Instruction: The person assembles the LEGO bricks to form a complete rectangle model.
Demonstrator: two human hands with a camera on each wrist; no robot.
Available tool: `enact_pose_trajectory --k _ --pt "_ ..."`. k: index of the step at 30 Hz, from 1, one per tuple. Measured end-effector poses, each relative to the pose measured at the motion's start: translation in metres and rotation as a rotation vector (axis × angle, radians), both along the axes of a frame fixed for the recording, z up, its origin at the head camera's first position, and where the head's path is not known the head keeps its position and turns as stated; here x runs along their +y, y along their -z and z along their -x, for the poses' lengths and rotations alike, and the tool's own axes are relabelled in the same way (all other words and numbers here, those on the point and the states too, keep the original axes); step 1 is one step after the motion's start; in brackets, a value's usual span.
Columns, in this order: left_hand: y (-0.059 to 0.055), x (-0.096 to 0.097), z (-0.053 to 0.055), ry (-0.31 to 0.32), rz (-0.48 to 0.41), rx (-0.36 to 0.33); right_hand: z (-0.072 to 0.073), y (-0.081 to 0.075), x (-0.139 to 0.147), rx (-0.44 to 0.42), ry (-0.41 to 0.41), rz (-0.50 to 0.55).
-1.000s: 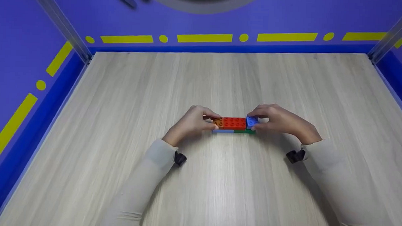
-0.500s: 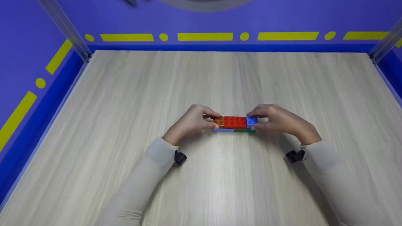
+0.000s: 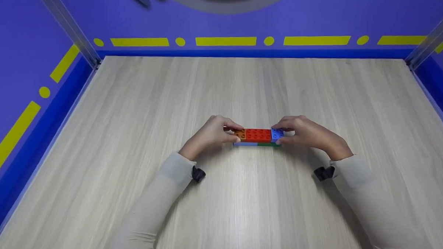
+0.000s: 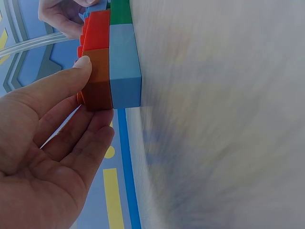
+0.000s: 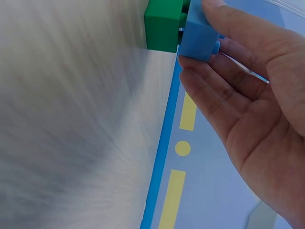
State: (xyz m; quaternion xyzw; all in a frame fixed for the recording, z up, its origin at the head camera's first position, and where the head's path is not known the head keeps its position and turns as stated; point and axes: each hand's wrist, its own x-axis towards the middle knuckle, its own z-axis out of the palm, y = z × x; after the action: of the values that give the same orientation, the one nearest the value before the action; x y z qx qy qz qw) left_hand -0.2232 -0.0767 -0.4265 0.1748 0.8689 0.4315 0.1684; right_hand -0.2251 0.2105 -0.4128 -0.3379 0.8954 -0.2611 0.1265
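Observation:
My left hand [image 3: 214,131] pinches an orange-brown brick [image 4: 99,81] between thumb and fingers. That brick sits flush on a light blue brick [image 4: 125,64] at the left end of a low two-layer row. A red brick [image 3: 258,135] with studs up fills the middle of the top layer. At the right end, my right hand [image 3: 307,135] pinches a small blue brick [image 5: 199,31] over a green brick [image 5: 163,24]. Green studs show in a narrow gap between these two, so the blue one is not flush.
The bottom layer rests on a light wood-grain table [image 3: 219,198]. Blue-purple panels [image 3: 225,25] with yellow marks stand along the back and sides. Metal corner posts [image 3: 68,27] rise at the back corners. A dark wrist camera [image 3: 198,174] sits at each cuff.
The right hand and wrist have shifted very slightly left with the blue brick. The left hand keeps its place and its hold on the orange-brown brick.

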Motion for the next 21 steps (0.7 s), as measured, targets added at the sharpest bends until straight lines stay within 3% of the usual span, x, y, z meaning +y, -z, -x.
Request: enact_pose_trajectory --k 21 --pt "-0.002 0.0005 0.0013 0.015 0.033 0.031 -0.0013 -0.0033 -0.0036 0.033 0.013 -0.013"
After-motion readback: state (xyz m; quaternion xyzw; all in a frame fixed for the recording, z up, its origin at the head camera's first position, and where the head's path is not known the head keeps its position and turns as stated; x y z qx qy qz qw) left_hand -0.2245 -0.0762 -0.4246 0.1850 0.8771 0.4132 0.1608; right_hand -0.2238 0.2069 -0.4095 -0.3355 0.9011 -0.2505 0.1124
